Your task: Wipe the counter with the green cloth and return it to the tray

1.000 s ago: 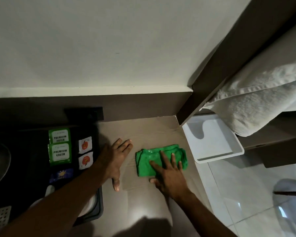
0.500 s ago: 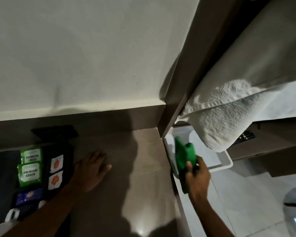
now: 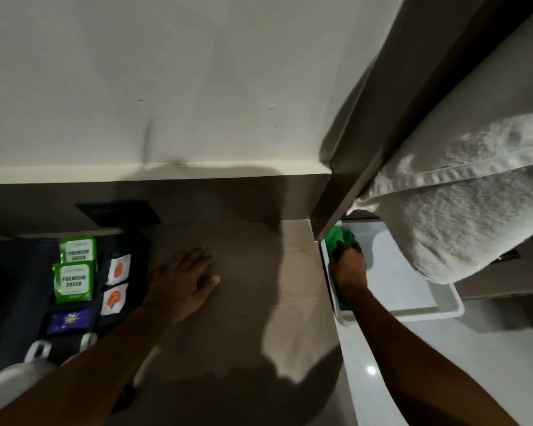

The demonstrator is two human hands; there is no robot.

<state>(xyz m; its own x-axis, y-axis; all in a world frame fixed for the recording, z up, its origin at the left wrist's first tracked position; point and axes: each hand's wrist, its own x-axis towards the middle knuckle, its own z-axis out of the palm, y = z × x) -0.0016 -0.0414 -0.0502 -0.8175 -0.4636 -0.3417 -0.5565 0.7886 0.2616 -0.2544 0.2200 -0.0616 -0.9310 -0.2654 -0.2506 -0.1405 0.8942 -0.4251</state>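
The green cloth (image 3: 339,238) is bunched under my right hand (image 3: 348,269), inside the left part of the white tray (image 3: 425,312), which sits below and to the right of the counter. My right hand's fingers are closed on the cloth and most of the cloth is hidden beneath them. My left hand (image 3: 182,278) lies flat, fingers apart, on the brown wood-grain counter (image 3: 250,302), holding nothing.
A dark tray (image 3: 130,250) at the left holds green tea sachets (image 3: 73,281), small white packets (image 3: 117,269) and white cups (image 3: 37,352). A white towel (image 3: 462,210) hangs above the white tray's right side. A brown panel (image 3: 351,179) borders the counter's right end.
My right hand lifted the cloth off the counter, carried it right past the counter edge and lowered it into the white tray. My left hand stayed flat on the counter.
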